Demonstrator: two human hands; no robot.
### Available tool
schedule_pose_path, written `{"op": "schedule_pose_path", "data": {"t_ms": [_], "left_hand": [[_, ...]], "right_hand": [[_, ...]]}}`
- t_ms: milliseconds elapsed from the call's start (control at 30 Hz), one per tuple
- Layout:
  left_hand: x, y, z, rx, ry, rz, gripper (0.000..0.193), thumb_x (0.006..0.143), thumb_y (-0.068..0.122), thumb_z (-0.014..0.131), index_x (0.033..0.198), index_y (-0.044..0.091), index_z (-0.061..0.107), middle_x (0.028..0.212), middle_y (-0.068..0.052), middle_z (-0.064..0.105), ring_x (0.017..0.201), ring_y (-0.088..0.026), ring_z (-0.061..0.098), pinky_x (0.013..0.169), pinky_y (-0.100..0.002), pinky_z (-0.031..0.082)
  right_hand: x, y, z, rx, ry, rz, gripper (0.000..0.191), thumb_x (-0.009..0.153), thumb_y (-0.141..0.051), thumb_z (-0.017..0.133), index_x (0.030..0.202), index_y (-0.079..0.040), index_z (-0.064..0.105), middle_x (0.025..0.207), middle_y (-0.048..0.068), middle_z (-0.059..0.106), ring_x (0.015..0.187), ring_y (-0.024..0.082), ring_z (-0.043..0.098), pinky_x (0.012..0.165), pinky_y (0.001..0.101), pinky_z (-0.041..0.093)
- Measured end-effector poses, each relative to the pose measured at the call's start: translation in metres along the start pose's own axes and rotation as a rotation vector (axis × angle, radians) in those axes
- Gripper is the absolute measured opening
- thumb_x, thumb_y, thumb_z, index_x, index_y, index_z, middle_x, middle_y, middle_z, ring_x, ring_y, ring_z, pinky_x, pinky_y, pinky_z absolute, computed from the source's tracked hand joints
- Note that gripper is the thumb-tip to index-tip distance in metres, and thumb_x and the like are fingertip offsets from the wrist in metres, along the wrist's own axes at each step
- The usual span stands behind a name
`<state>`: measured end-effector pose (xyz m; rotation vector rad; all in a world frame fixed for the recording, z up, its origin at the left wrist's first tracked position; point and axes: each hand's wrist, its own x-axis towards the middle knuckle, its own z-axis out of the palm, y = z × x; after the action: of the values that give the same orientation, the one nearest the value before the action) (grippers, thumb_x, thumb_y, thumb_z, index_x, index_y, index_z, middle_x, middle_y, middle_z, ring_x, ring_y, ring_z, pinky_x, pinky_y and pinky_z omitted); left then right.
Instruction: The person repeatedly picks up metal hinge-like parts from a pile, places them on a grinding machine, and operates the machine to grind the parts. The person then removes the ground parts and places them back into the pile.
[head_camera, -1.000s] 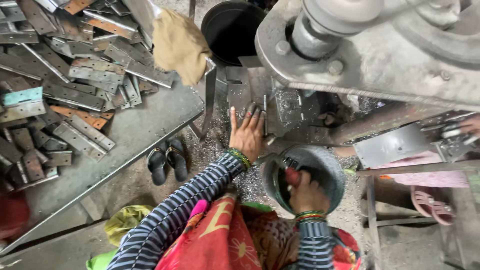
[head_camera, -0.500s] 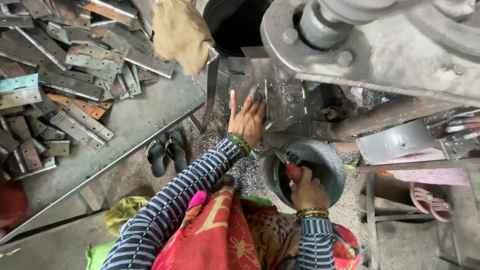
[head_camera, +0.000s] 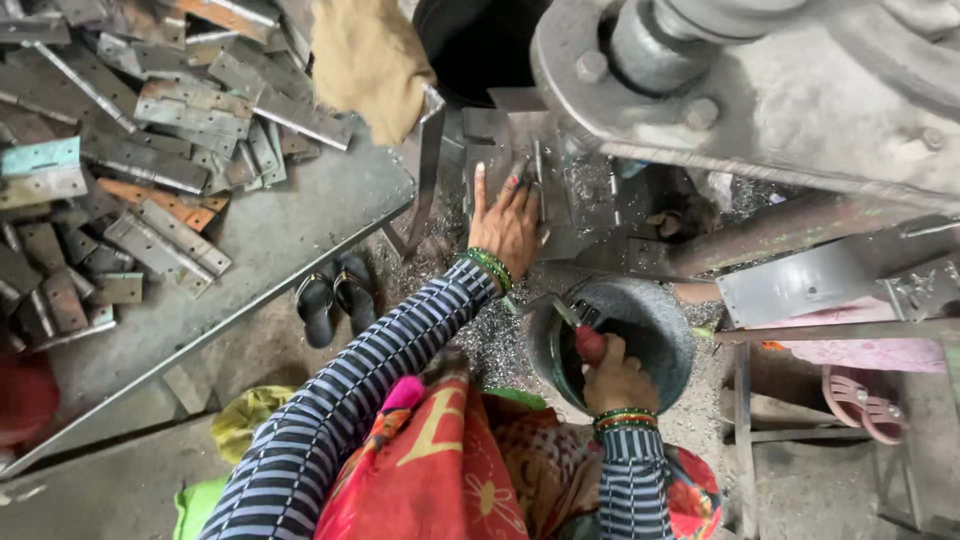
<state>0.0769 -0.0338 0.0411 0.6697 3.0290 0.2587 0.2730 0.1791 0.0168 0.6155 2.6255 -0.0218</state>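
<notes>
**Hands at the press bed and the grey bowl**

Under the heavy grey metal press (head_camera: 760, 90), in the head view, the left hand (head_camera: 508, 222) lies flat with fingers stretched out on the machine's steel bed (head_camera: 585, 205), its fingertips touching a small flat metal plate (head_camera: 490, 150) set there. The hand is open and grips nothing; it only presses down. Green bangles sit at its wrist, above a blue-and-white striped sleeve (head_camera: 370, 370).

Lower and to the right, the right hand (head_camera: 615, 378) reaches into a round dark grey metal bowl (head_camera: 665, 320) standing on the swarf-strewn floor just beside the person's knees. Its fingers are curled tightly around a red-handled tool (head_camera: 588, 342), whose working end is hidden inside the bowl, so what kind of tool it is cannot be told.

To the left, a grey sheet-metal table (head_camera: 280, 240) carries a loose heap of flat steel hinge plates (head_camera: 150, 150), some rusty orange. A tan cloth (head_camera: 370, 60) hangs at the table's far corner. A pair of black sandals (head_camera: 335, 295) rests on the floor near the table edge.
</notes>
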Motion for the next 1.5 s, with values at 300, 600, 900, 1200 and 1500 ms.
{"op": "schedule_pose_path", "data": {"t_ms": [300, 600, 900, 1200, 1500], "left_hand": [[0.025, -0.005, 0.004, 0.042, -0.004, -0.023, 0.058, 0.109, 0.035, 0.042, 0.159, 0.006, 0.039, 0.164, -0.013, 0.039, 0.161, -0.028, 0.019, 0.123, -0.071, -0.011], [0.044, -0.03, 0.001, -0.004, -0.034, -0.04, 0.064, 0.098, 0.034, 0.045, 0.157, 0.014, 0.03, 0.165, -0.007, 0.03, 0.153, -0.022, 0.019, 0.116, -0.068, -0.015], [0.058, -0.044, -0.021, -0.207, -0.101, -0.068, 0.063, 0.105, 0.04, 0.044, 0.162, 0.018, 0.027, 0.171, -0.001, 0.026, 0.161, -0.022, 0.011, 0.119, -0.067, -0.018], [0.061, -0.043, -0.023, -0.107, -0.108, -0.062, 0.065, 0.103, 0.039, 0.044, 0.161, 0.019, 0.024, 0.17, -0.002, 0.022, 0.158, -0.02, 0.01, 0.118, -0.066, -0.021], [0.068, -0.055, -0.026, -0.181, -0.113, -0.054, 0.074, 0.1, 0.046, 0.05, 0.163, 0.017, 0.025, 0.169, -0.004, 0.025, 0.158, -0.024, 0.015, 0.118, -0.067, -0.018]], "right_hand": [[0.013, -0.014, 0.058, 0.14, 0.109, -0.038, 0.069, 0.091, -0.033, 0.067, 0.148, -0.024, 0.029, 0.125, 0.022, 0.062, 0.112, 0.042, 0.065, 0.091, 0.0573, 0.052], [0.001, 0.0, -0.002, -0.013, 0.005, 0.017, 0.068, 0.092, -0.036, 0.066, 0.15, -0.029, 0.03, 0.129, 0.02, 0.061, 0.114, 0.041, 0.066, 0.095, 0.0561, 0.053], [0.004, -0.012, 0.05, 0.13, 0.126, 0.058, 0.064, 0.091, -0.037, 0.068, 0.145, -0.03, 0.035, 0.126, 0.019, 0.063, 0.115, 0.042, 0.065, 0.094, 0.0583, 0.051], [0.001, 0.002, 0.012, -0.03, 0.1, 0.049, 0.067, 0.092, -0.037, 0.067, 0.15, -0.03, 0.033, 0.128, 0.018, 0.064, 0.116, 0.04, 0.066, 0.094, 0.0553, 0.054], [0.015, -0.01, 0.079, 0.18, 0.095, 0.017, 0.072, 0.089, -0.033, 0.069, 0.149, -0.03, 0.03, 0.133, 0.019, 0.059, 0.123, 0.042, 0.059, 0.097, 0.0614, 0.046]]}}
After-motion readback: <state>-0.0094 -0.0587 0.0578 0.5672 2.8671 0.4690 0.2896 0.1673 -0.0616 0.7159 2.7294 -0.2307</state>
